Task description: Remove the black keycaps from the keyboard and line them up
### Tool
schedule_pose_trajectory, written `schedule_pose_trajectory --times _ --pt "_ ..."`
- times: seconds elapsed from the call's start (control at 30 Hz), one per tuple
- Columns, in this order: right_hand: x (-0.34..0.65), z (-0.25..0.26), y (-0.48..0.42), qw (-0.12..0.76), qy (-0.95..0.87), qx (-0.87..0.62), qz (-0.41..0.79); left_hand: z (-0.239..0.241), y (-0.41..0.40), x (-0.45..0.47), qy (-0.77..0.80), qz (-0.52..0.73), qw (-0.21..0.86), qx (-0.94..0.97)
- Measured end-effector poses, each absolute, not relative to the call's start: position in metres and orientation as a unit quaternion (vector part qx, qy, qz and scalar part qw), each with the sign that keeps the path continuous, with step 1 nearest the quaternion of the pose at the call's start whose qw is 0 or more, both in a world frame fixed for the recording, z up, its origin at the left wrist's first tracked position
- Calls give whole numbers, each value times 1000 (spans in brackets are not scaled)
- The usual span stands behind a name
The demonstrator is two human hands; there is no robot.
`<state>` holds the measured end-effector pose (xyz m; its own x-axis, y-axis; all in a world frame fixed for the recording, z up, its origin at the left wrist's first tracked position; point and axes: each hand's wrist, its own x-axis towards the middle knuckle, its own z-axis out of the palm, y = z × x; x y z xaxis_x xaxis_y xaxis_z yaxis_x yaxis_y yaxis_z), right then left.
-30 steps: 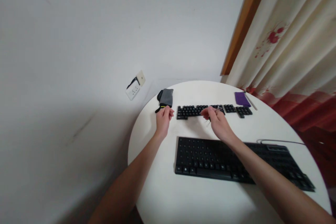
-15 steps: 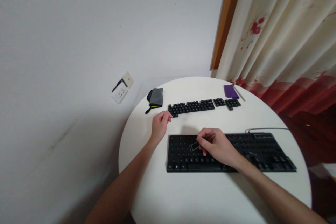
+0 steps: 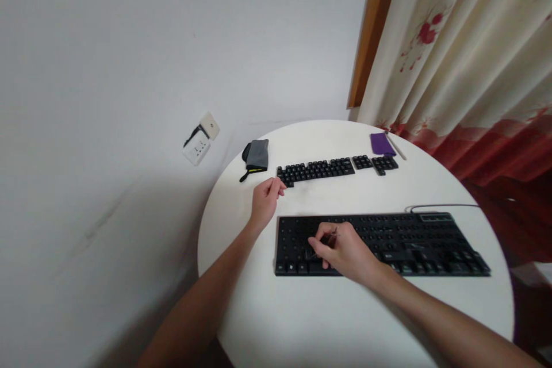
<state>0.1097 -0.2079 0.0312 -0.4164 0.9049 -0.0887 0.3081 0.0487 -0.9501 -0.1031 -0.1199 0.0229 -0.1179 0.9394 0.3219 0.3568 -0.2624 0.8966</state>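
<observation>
A black keyboard (image 3: 388,241) lies near the front of the round table, its left part largely stripped of keycaps. Over that part is my right hand (image 3: 345,250), pinching a thin wire keycap puller (image 3: 309,253) whose loop reaches down at the lower letter rows. Whether a keycap sits in the loop is too blurred to tell. My left hand (image 3: 265,200) rests on the table by the left end of the rows of loose keycaps (image 3: 321,170). Its fingers are curled together, and what they hold, if anything, is hidden.
The white table (image 3: 254,322) stands against a wall. A grey pouch (image 3: 257,154) lies at the back left. At the back right are a purple cloth (image 3: 382,144) and a pale stick (image 3: 397,147). The keyboard's cable (image 3: 444,205) runs off the right edge.
My right hand has moved left and slightly down over the keyboard, bringing the puller's loop down to the lower rows. My left hand stays by the loose keycaps. The camera view has shifted slightly.
</observation>
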Motion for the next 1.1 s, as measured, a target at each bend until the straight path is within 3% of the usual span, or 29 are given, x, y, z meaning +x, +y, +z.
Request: schedule_pose_trajectory --times 0.2,0.53,0.7,1.1 --pt "105 34 -212 284 -697 -454 476 19 -119 -102 545 503 283 609" --pt "90 41 -222 225 -845 -421 240 21 -120 -101 527 498 291 624" --pt "93 32 -217 216 -818 -444 295 21 -121 -102 524 501 295 622" --pt "97 13 -210 290 -719 -427 464 20 -120 -101 532 489 290 627"
